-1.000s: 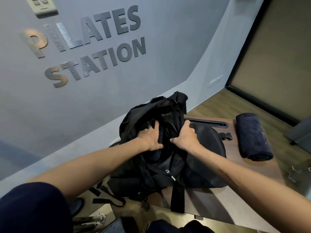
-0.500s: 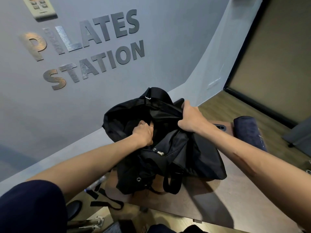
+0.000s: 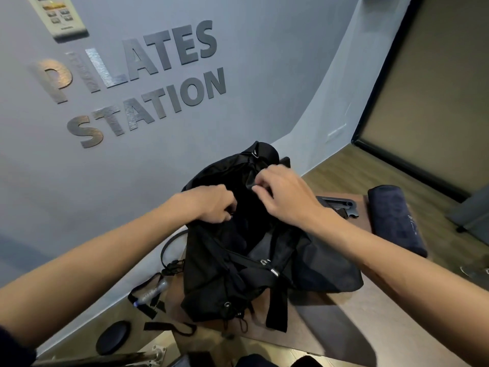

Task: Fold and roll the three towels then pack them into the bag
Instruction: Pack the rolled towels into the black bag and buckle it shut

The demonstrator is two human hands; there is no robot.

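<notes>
Down at eight o'clock a round black disc lies on the floor, and loose black straps trail off the table's left edge, more of them showing than half a second ago. The left hand is closed on a fold of the black bag at its left rim, fingers curled into the fabric, much where it gripped before. The bag sits in the middle of the brown table, slumped and crumpled; since the earlier frame its top has been drawn back toward the wall at twelve o'clock and its front pocket and zipper pulls now face up. The right hand has come in from the bag's right shoulder to the centre, just beside the left, pinching the cloth at the mouth; the two hands are close but not touching. At three o'clock a rolled dark towel lies on the table's right edge, apart from the bag, unmoved. The other two towels I cannot see.
</notes>
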